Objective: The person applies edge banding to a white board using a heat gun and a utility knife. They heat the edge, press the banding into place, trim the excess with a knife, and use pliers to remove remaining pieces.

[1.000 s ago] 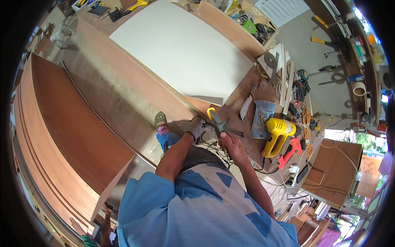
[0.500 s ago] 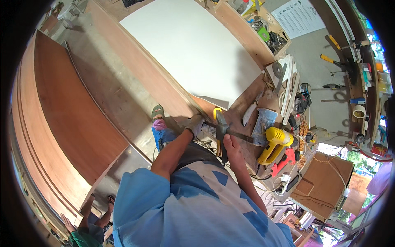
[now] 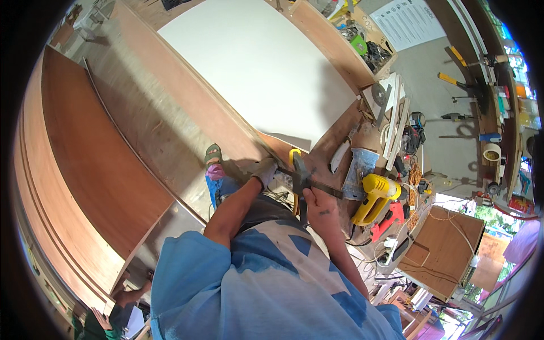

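A black bar clamp with yellow parts (image 3: 300,175) is held in front of my waist, at the near edge of the workbench. My left hand (image 3: 264,171), in a greyish glove, is closed at the left end of its dark bar; the fingertips are partly hidden. Bare, my right hand (image 3: 322,211) is wrapped round the clamp's handle below the bar, thumb upward. The bar's right end points toward a clear blue-tinted plastic pouch (image 3: 360,173). Just right of my right hand lie a yellow heat gun (image 3: 378,197) and a red power tool (image 3: 389,221).
A large white sheet (image 3: 255,68) covers the bench beyond my hands. At left stands a long curved brown wooden panel (image 3: 102,153), with another person's hand (image 3: 102,319) near its lower end. A wooden tray of tools (image 3: 368,45) sits far right. Cords trail near the power tools.
My right hand has turned so that more of its back shows, still on the clamp. My left hand stays at the bar's end. The whole view has shifted slightly.
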`<act>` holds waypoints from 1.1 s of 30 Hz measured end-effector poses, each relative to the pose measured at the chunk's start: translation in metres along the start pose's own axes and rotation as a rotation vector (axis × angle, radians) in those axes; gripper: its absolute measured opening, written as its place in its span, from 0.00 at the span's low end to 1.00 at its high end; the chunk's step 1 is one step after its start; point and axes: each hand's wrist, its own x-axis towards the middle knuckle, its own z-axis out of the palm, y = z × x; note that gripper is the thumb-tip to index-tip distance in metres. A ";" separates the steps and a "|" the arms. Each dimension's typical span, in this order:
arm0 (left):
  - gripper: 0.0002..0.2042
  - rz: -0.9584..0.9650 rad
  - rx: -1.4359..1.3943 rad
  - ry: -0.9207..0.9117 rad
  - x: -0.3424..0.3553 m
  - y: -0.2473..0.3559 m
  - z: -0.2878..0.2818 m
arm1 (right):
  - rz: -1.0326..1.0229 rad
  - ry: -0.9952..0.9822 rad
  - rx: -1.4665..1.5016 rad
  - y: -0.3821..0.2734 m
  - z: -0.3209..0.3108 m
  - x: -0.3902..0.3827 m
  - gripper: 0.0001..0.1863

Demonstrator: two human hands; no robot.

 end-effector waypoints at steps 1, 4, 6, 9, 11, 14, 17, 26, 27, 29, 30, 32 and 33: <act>0.11 -0.011 -0.033 0.015 -0.001 0.003 -0.001 | 0.140 -0.155 0.073 -0.003 -0.012 0.001 0.18; 0.13 -0.192 -0.245 0.022 -0.009 0.025 0.000 | 0.324 -0.374 0.336 0.011 -0.015 -0.003 0.26; 0.13 -0.219 -0.310 0.041 -0.010 0.027 0.001 | 0.382 -0.404 0.646 0.035 -0.001 -0.011 0.31; 0.12 -0.172 -0.340 0.076 -0.008 0.023 0.004 | 0.491 -0.390 1.019 0.063 0.014 -0.014 0.31; 0.13 -0.152 -0.352 0.095 -0.007 0.021 0.003 | 0.570 -0.358 0.916 0.060 0.014 -0.011 0.28; 0.12 -0.090 -0.500 0.088 0.002 0.007 0.008 | 0.656 -0.256 0.823 0.034 0.020 -0.004 0.25; 0.10 -0.058 -0.425 0.027 0.012 0.002 0.006 | 0.657 -0.296 0.904 0.075 0.034 -0.001 0.24; 0.13 -0.105 -0.394 0.052 0.010 0.000 0.010 | 0.567 -0.315 0.727 0.065 0.029 -0.008 0.27; 0.13 -0.072 -0.366 0.033 0.005 0.003 0.010 | 0.567 -0.325 0.768 0.075 0.032 -0.012 0.29; 0.12 -0.055 -0.304 0.059 0.026 -0.029 0.014 | 0.513 -0.351 0.736 0.076 0.037 -0.012 0.32; 0.12 -0.046 -0.274 0.071 0.036 -0.041 0.015 | 0.475 -0.345 0.676 0.072 0.039 -0.010 0.34; 0.11 -0.009 -0.206 0.039 0.017 -0.017 0.014 | 0.390 -0.228 0.439 0.050 0.037 -0.008 0.37; 0.11 0.003 -0.203 0.044 0.010 -0.006 0.013 | 0.376 -0.228 0.460 0.048 0.037 -0.009 0.39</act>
